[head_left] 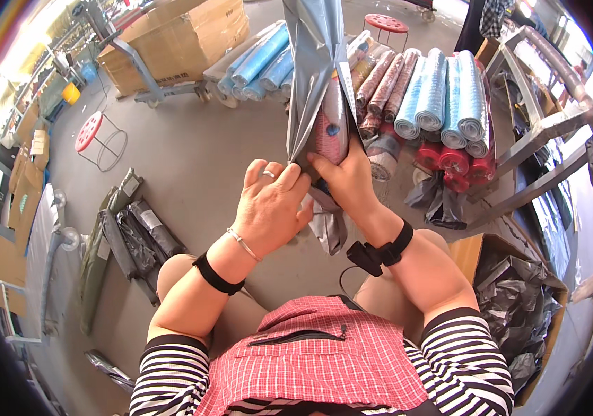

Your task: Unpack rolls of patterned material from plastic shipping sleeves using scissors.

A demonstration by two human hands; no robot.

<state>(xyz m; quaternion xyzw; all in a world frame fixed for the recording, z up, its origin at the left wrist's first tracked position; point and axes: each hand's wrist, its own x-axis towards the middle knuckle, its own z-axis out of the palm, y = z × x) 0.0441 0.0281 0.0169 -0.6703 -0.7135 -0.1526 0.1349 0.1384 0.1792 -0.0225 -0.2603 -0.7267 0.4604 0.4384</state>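
Observation:
A tall grey plastic bag [314, 66] stands upright in front of me, with a patterned pink roll [331, 125] partly inside it. My right hand [345, 180] grips the lower end of the bag and roll. My left hand [272, 208], with a ring and a thin bracelet, holds the bag's lower left edge right beside it. Both wrists carry black straps, and both hands hover above my knees.
Several wrapped rolls in blue, red and patterned colours [442, 97] lie piled on the floor ahead. Cardboard boxes on a cart [178, 41] stand at back left, two red stools [92, 132] nearby, dark flat bags [133, 236] lie left, a box of black bags [511, 305] right.

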